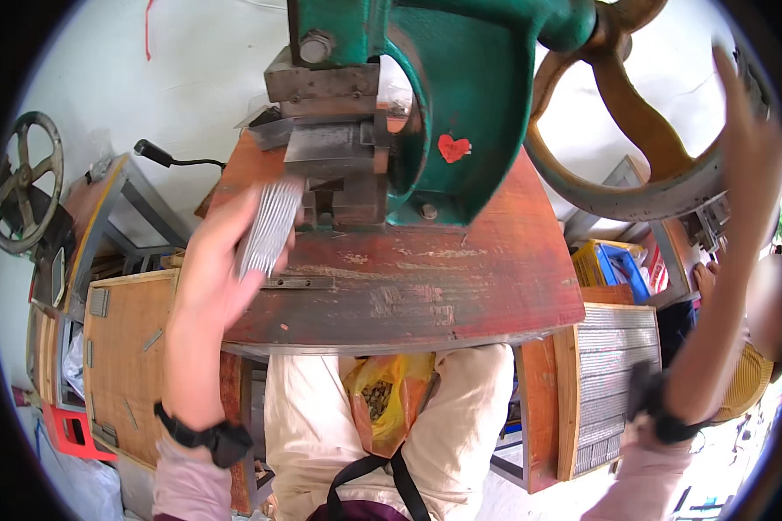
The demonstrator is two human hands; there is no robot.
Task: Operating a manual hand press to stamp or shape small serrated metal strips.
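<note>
My left hand (222,260) is closed around a stack of thin grey metal strips (271,227), held just left of the press die. Slightly smeared by motion, my right hand (745,130) is at the outer rim of the large handwheel (558,178) on the right. One finger points upward there; whether the others grip the rim cannot be made out. Between the hands stands a green press (487,104) with a red heart mark. Its steel die block (330,143) sits above the worn red-brown wooden table (504,291).
A board with a few metal strips (130,347) is at left; a wooden tray of strips (617,373) at right. A yellow bag with small pieces (387,399) lies between my legs. Another handwheel (28,182) stands far left. Another person (769,313) is at far right.
</note>
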